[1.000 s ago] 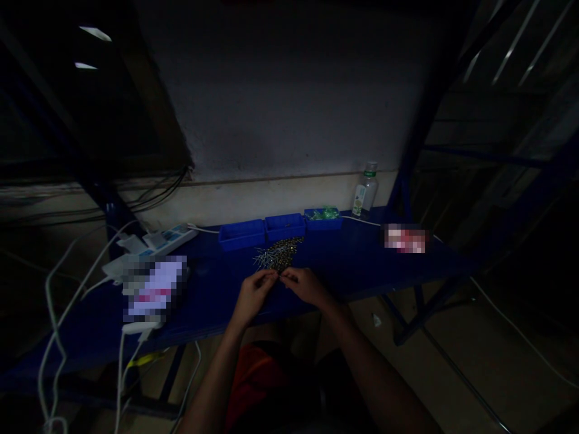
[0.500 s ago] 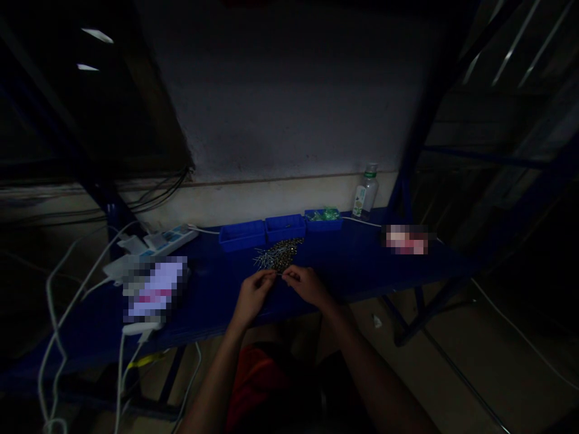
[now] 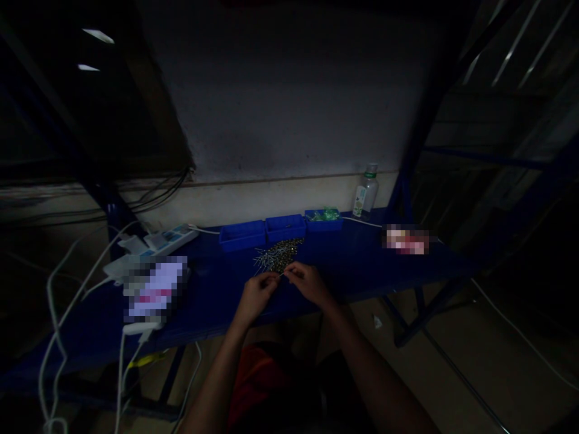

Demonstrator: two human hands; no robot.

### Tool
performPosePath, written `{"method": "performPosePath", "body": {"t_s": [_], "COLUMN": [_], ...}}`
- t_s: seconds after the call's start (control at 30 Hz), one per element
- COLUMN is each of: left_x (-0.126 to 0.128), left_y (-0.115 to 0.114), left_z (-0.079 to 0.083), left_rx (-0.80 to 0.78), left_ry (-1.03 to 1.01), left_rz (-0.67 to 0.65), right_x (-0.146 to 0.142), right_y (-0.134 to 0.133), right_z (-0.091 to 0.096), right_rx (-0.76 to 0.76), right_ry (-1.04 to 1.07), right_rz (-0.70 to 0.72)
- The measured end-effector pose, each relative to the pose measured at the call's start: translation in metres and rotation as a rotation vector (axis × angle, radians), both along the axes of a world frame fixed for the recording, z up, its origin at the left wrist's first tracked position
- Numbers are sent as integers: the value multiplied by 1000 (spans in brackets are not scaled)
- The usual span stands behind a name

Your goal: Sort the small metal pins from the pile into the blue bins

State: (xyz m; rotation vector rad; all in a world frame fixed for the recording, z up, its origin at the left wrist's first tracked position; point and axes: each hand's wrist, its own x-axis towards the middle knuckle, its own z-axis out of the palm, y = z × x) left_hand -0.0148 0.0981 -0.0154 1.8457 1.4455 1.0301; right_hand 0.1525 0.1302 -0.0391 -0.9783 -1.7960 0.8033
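My left hand point(image 3: 259, 293) and my right hand point(image 3: 309, 282) meet close to the front of the blue table point(image 3: 217, 283). Their fingertips pinch the two ends of a thin, light metal piece point(image 3: 281, 275) that looks like a screw. Fingers cover most of it, and the dim light hides its detail. Right behind my fingertips lies a heap of screws point(image 3: 277, 255), with silver shanks pointing left and brassy parts bunched on the right.
Three blue bins stand behind the heap: left point(image 3: 242, 236), middle point(image 3: 284, 228) and right point(image 3: 312, 227), the last holding green plastic point(image 3: 329, 214). A bottle point(image 3: 366, 196) is at back right. A power strip point(image 3: 172, 242) and white cables lie left, beside a blurred packet point(image 3: 158, 289).
My right hand has risen slightly and my left has shifted a little right and down, so the thin piece now slants up to the right. The heap looks the same.
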Motion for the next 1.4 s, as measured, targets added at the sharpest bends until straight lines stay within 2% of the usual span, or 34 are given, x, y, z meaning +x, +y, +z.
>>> {"method": "performPosePath", "body": {"t_s": [0.3,0.6,0.8,0.97,1.1,1.4], "left_x": [-3,-3,-2,0,1,0], "left_y": [1,2,2,-1,-2,-1], "left_z": [-1,-4,-1,2,3,3], "left_rx": [6,-52,-58,5,76,16], "left_ry": [-153,-281,-183,-120,-129,-90], "left_rz": [77,21,12,-13,20,-8], "right_x": [-2,-3,-3,-3,-2,-2], "right_y": [2,0,-1,-1,-2,-2], "right_z": [-1,1,2,2,4,5], "right_rx": [25,66,72,38,-1,1], "right_ry": [-57,-184,-128,-105,-64,-39], "right_rz": [25,80,115,121,89,52]}}
